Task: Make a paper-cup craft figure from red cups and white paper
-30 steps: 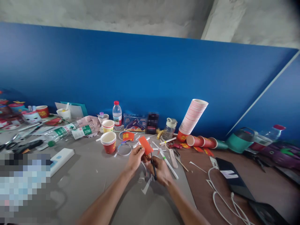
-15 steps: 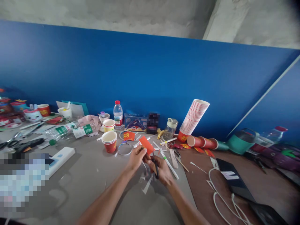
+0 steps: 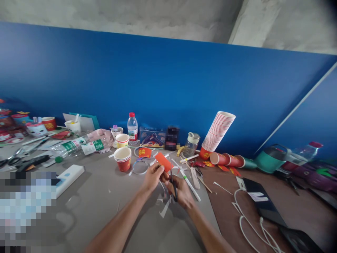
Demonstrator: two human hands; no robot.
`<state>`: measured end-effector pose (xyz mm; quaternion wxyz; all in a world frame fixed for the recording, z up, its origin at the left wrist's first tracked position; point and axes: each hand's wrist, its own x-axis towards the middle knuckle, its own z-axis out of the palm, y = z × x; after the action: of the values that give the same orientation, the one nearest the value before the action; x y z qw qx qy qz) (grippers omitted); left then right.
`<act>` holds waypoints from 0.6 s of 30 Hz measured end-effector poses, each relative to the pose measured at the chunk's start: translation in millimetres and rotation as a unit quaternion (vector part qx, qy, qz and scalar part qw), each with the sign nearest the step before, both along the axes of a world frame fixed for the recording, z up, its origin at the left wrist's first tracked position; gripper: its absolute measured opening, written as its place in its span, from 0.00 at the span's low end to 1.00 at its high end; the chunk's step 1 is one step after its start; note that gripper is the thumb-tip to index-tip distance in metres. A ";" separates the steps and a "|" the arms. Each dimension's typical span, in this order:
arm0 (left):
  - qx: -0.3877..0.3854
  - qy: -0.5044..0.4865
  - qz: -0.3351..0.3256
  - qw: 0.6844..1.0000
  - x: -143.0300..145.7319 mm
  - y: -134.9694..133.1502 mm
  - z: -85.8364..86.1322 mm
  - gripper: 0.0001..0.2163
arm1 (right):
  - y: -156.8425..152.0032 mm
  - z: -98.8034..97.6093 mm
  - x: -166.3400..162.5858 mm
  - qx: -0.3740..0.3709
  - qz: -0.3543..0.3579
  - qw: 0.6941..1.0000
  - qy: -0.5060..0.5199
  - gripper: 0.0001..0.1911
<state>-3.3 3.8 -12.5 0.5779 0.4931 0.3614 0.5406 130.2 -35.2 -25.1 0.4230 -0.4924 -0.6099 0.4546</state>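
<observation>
My left hand (image 3: 152, 177) pinches a small red paper piece (image 3: 163, 161) and holds it up over the grey table (image 3: 100, 203). My right hand (image 3: 181, 192) grips black-handled scissors (image 3: 173, 184), whose blades point up at the lower edge of the red piece. White paper scraps (image 3: 165, 207) lie on the table just under both hands. A small stack of red paper cups (image 3: 123, 159) stands to the left of my left hand.
A tall leaning stack of red cups (image 3: 217, 133) and lying cups (image 3: 226, 159) are at right. Water bottles (image 3: 132, 128), a glue-gun box (image 3: 152, 138), a jar (image 3: 191, 144), white sticks (image 3: 190, 184), a phone with white cable (image 3: 259, 200) and a teal pot (image 3: 270, 157) crowd the table.
The hands stay in the same spot; the red piece has tilted slightly and the scissors have shifted a little against it. The view has barely moved.
</observation>
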 end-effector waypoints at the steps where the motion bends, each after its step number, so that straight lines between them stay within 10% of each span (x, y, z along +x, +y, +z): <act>1: 0.001 0.000 0.002 1.000 0.0 0.1 -0.3 0.15 | -0.2 0.1 -0.1 0.000 0.001 1.000 0.000 0.17; 18: 0.004 0.009 0.005 1.000 -0.2 -0.7 -1.7 0.15 | -2.8 11.4 -1.6 -0.003 -0.014 1.000 0.023 0.24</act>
<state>-3.4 3.1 -14.3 0.5700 0.4989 0.3668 0.5400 128.7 -38.1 -13.8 0.4420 -0.4918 -0.5916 0.4613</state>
